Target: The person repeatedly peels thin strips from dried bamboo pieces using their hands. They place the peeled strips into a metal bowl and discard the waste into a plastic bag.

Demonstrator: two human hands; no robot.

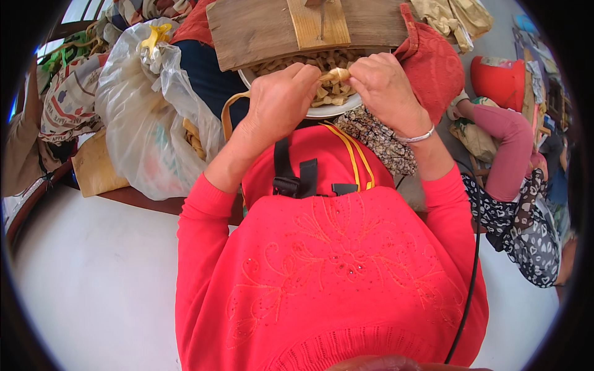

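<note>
Between my two hands a pale tan strip with a knotted or wound part (pixel 338 74) is held over a white basin (pixel 335 109). My left hand (pixel 284 99) pinches the strip's left side, and a long tan tail (pixel 226 116) hangs behind my left wrist. The fingertips of my right hand (pixel 387 90) grip the right end of the wound part. Many short tan pieces (pixel 332 98) fill the basin. Across the basin's far side lies a wooden board (pixel 255 30) with a lighter wood block (pixel 320 25) and an upright metal pin or blade on it.
A translucent plastic bag (pixel 144 116) with a yellow clip (pixel 155 38) and tan strips inside stands at the left. Red cloth (pixel 434 65) lies right of the board. Further right are a red bucket (pixel 499 83) and another person's leg (pixel 503 139). A black cable (pixel 473 259) runs beside my right arm.
</note>
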